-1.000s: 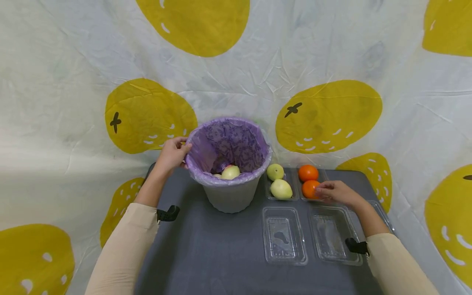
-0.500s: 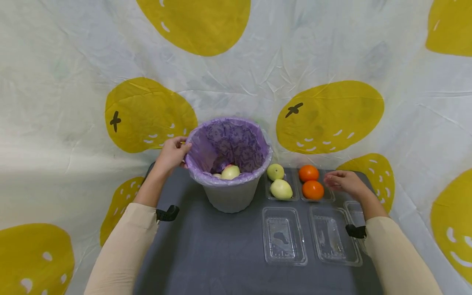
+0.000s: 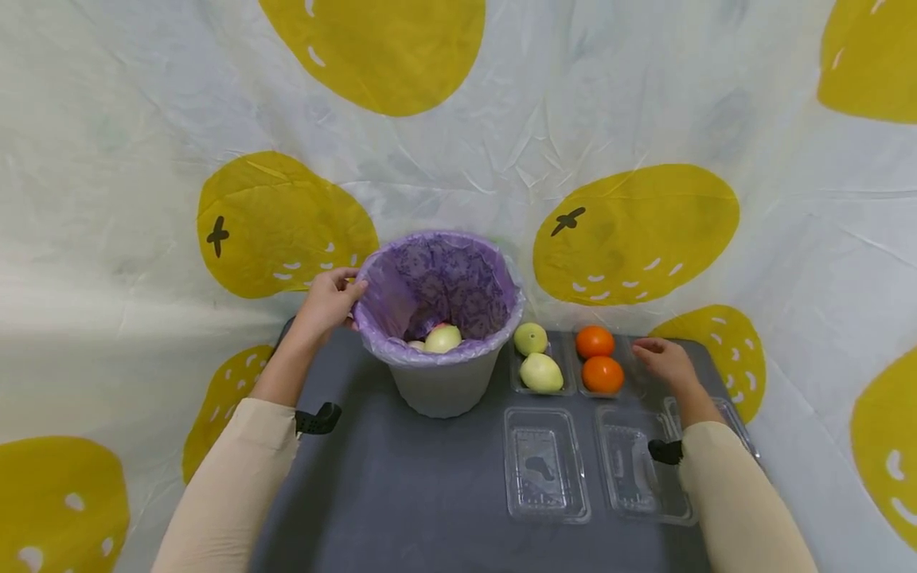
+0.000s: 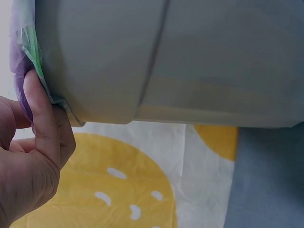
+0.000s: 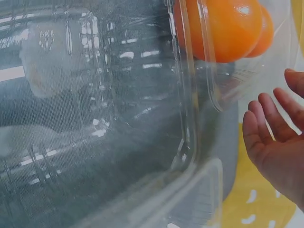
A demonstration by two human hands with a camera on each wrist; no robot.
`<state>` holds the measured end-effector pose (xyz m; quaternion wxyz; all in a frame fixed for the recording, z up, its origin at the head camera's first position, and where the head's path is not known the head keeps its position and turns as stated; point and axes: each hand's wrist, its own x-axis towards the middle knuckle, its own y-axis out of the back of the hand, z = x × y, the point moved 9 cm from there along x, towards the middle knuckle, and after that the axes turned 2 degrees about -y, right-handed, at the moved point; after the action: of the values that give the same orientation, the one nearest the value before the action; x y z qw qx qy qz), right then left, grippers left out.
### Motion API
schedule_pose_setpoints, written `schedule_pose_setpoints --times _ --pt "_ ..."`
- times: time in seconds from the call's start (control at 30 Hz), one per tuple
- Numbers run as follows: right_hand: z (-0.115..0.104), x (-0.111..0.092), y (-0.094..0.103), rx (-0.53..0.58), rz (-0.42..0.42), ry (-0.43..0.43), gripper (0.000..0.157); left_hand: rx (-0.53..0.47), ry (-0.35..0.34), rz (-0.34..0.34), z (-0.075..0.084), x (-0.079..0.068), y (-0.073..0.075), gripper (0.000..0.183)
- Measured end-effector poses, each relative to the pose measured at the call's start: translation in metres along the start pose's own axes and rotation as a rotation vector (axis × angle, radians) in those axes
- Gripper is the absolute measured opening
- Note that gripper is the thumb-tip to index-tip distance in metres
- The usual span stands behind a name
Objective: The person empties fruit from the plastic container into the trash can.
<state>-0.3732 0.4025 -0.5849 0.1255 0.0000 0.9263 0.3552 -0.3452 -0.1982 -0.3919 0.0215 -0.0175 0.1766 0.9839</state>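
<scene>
My left hand (image 3: 329,301) pinches the left rim of a grey bin (image 3: 438,390) lined with a purple plastic bag (image 3: 458,274); in the left wrist view its curled fingers (image 4: 42,114) grip the folded-over bag edge. Inside the bin lies a pale fruit (image 3: 442,339) with a reddish end, among other partly hidden things. Off to the right, my right hand (image 3: 666,362) hovers with loosely bent fingers and nothing in them. Close beside it, two smooth orange fruits (image 3: 602,375) sit in a clear plastic tray (image 5: 216,97).
Left of the orange fruits, another clear tray (image 3: 519,387) holds two pale green fruits (image 3: 541,372). Nearer the front stand clear plastic trays (image 3: 547,509), one partly under my right forearm. A fruit-printed cloth (image 3: 458,151) hangs behind the dark table (image 3: 415,493).
My right hand has left the front orange fruit and moved right, away from its tray. The left hand keeps its grip on the bin rim. The head view has shifted slightly.
</scene>
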Motion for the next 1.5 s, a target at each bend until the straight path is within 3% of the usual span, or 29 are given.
schedule_pose_setpoints --times 0.17,0.47,0.8,0.93,1.17,1.5 --pt "0.009 0.005 -0.006 -0.006 0.008 -0.060 0.066 -0.010 -0.016 0.007 0.004 -0.003 0.001 0.048" --pt "0.022 0.007 -0.016 -0.106 -0.010 -0.089 0.061 -0.004 -0.019 -0.002 0.001 -0.006 -0.005 0.047" --pt "0.029 0.013 -0.024 -0.128 0.028 -0.106 0.046 -0.012 -0.025 -0.004 0.002 -0.008 -0.005 0.045" --pt "0.029 0.013 -0.024 -0.054 0.021 -0.106 0.038 -0.006 -0.013 -0.002 0.000 -0.008 -0.004 0.045" --pt "0.028 0.007 -0.022 0.202 -0.022 -0.150 0.031 -0.006 -0.007 -0.008 0.001 -0.006 -0.005 0.048" --pt "0.012 0.003 -0.010 0.248 -0.060 -0.117 0.035 -0.026 -0.001 0.005 0.001 -0.002 -0.002 0.047"
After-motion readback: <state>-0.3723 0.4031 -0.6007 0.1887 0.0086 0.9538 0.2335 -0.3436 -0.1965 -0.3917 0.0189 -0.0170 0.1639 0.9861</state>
